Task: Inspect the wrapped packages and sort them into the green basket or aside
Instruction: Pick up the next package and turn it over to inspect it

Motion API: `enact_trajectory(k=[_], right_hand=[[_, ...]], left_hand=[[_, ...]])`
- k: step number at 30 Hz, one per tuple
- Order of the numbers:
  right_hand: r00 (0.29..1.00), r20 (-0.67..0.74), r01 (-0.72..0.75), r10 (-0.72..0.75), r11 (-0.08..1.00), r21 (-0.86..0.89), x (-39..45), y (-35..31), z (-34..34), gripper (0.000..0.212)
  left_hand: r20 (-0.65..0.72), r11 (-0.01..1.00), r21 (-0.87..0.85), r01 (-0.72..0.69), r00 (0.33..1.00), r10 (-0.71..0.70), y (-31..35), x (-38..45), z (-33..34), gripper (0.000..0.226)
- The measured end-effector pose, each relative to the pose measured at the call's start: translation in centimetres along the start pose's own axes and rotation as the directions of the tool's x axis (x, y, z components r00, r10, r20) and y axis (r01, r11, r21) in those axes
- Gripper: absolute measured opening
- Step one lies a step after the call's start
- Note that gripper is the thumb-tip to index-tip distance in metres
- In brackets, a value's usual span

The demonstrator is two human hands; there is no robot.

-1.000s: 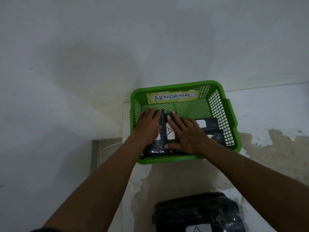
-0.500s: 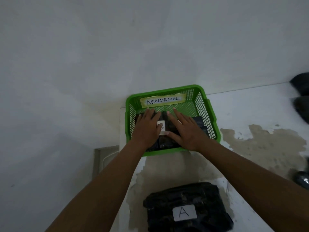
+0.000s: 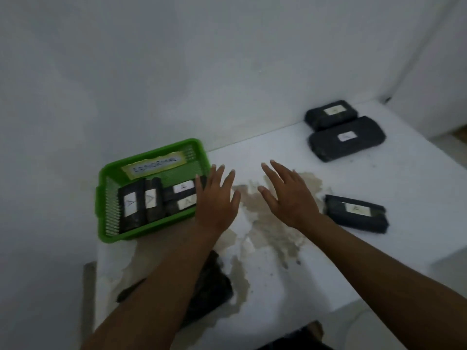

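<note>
The green basket (image 3: 108, 198), labelled ABNORMAL, stands at the table's left and holds several black wrapped packages (image 3: 132, 207) with white A labels. My left hand (image 3: 217, 198) hovers with fingers spread just right of the basket, overlapping its right rim, holding nothing. My right hand (image 3: 288, 195) is spread open over the stained middle of the table, empty. Right of it lies a black package (image 3: 356, 213). Two more packages (image 3: 347, 138) (image 3: 331, 114) lie at the back right. Another dark package (image 3: 209, 291) lies near the front, partly hidden under my left forearm.
The white table (image 3: 379, 261) has a peeling brownish stain in its middle. A white wall runs behind the basket and table. The table's left edge lies just left of the basket, its front edge near the bottom right.
Both hands left the packages in the basket and moved right, now open above the table. The view swung right, bringing the back-right and right-hand packages into sight.
</note>
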State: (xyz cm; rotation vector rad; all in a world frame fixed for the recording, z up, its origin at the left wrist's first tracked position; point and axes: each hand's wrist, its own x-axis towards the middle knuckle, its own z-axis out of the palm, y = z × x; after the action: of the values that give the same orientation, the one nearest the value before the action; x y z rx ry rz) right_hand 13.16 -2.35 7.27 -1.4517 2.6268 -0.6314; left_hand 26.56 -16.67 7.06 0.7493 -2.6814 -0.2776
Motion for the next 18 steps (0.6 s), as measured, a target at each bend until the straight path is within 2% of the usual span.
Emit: enact_trajectory(k=[3, 10, 14, 18], right_hand=[[0.997, -0.043, -0.070, 0.069, 0.997, -0.020, -3.1, 5.7, -2.7, 0.059], [0.959, -0.070, -0.271, 0.273, 0.962, 0.036, -9.2, 17.4, -6.2, 0.053], [0.903, 0.008, -0.430, 0.430, 0.902, 0.040, -11.6, 22.7, -6.1, 0.059], [0.821, 0.109, -0.568, 0.561, 0.822, 0.044, -13.1, 25.7, -4.9, 0.070]], left_hand=[[-0.033, 0.999, -0.005, -0.045, 0.998, 0.045, 6.1, 0.0, 2.5, 0.046], [0.066, 0.997, -0.061, -0.053, 0.996, 0.057, 17.8, 0.5, 9.0, 0.044], [0.264, 0.993, -0.093, 0.075, 0.963, -0.048, 22.4, 0.8, 12.8, 0.051], [0.389, 0.985, -0.033, 0.169, 0.910, -0.143, 24.6, 1.1, 16.1, 0.062]])
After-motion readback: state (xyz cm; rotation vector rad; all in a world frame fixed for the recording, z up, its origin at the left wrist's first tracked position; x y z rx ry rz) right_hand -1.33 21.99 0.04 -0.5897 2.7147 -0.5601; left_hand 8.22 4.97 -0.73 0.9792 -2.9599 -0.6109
